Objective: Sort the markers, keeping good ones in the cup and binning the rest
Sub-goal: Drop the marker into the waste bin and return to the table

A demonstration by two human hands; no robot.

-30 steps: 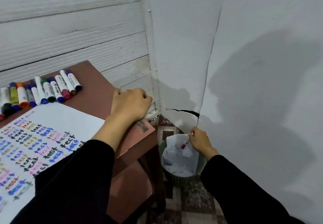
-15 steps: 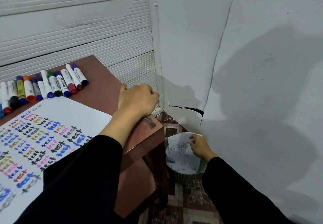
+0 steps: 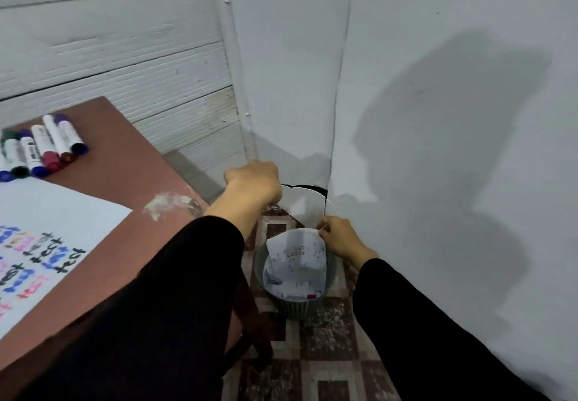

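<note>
Markers [image 3: 47, 147] lie on the table [image 3: 125, 169] left of the bin [image 3: 291, 306]; right hand [image 3: 339, 238], grip unclear, reaches the bin's paper [image 3: 295, 263] in the discard step; left hand [image 3: 255, 181] is fisted; next, fetch another marker.

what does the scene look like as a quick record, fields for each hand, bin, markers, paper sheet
left hand: fingers curled, raised past the table corner, nothing visible in its grip
right hand: over the bin rim, fingertips at the crumpled paper's top edge
bin: green, ribbed, on the tiled floor beside the table leg, holds crumpled paper
markers: capped, side by side on the table
paper sheet: white, covered in coloured "test" scribbles
cup: not in view
</note>
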